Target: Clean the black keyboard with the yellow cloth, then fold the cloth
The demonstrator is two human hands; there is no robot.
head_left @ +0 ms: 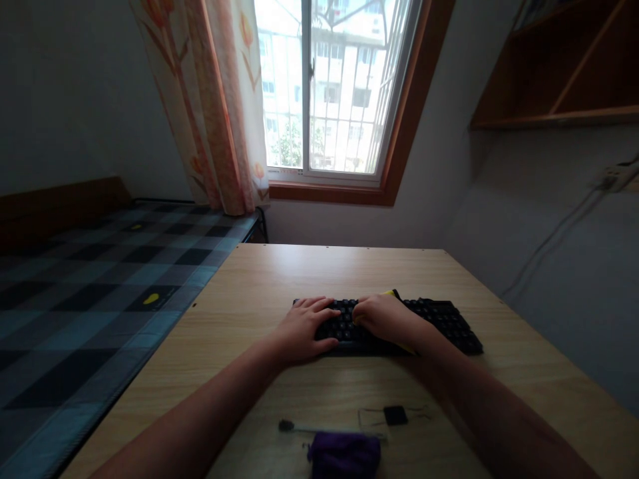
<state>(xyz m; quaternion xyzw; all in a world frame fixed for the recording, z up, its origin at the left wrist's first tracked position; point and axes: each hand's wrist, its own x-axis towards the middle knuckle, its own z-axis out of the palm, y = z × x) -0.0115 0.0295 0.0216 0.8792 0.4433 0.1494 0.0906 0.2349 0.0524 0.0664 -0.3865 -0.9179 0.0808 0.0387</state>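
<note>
A black keyboard [442, 326] lies across the wooden table. My left hand [307, 329] rests on its left end with the fingers spread over the keys. Over the middle of the keyboard, my right hand [382, 318] is closed, fingertips down at the keys. Bits of a yellow and black thing [391, 293] show behind and below this hand; most of it is covered, so its kind is unclear. Nearer to me lie a thin brush [286, 425] with a dark head, a wire tool with a black square middle [396, 416], and a purple cloth item [345, 455].
The pale wooden table [339, 266] stands by a wall below a window [344, 100]. To the left is a bed with a checked cover [124, 279], and a flowered curtain [214, 100] hangs above it. A cable [546, 243] runs down the right wall, under a wooden shelf [554, 120].
</note>
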